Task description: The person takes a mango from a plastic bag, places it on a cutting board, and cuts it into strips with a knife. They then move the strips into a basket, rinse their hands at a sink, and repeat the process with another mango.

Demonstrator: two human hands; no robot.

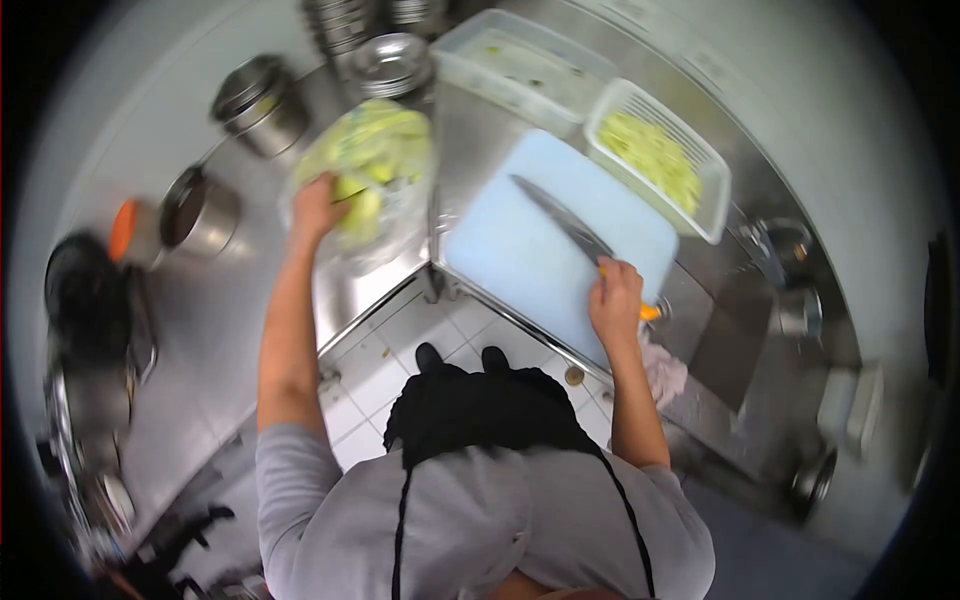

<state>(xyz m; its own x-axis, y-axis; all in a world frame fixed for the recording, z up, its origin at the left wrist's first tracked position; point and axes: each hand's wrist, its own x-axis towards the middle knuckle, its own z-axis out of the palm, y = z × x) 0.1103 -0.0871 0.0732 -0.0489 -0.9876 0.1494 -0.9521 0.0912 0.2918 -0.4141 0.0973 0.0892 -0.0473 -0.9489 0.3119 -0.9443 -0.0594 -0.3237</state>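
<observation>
My right hand [615, 298] is wrapped around the orange handle of a large kitchen knife [562, 218]. Its blade lies over a pale blue cutting board [510, 225], with the tip pointing to the far left. My left hand [318, 208] is at the near left side of a clear plastic bag [400, 215] full of yellow-green vegetable pieces [372, 150]. Its fingers curl at a green piece [350, 187], slightly blurred. Behind the board, a white slotted basket [712, 222] holds cut yellow-green strips [650, 155].
A translucent plastic tub [480, 75] stands behind the board, beside stacked metal bowls [390, 62]. Metal pots [200, 212] and an orange-topped container [124, 230] line the left counter. A pinkish cloth [663, 374] lies by the right forearm, near a sink [728, 345].
</observation>
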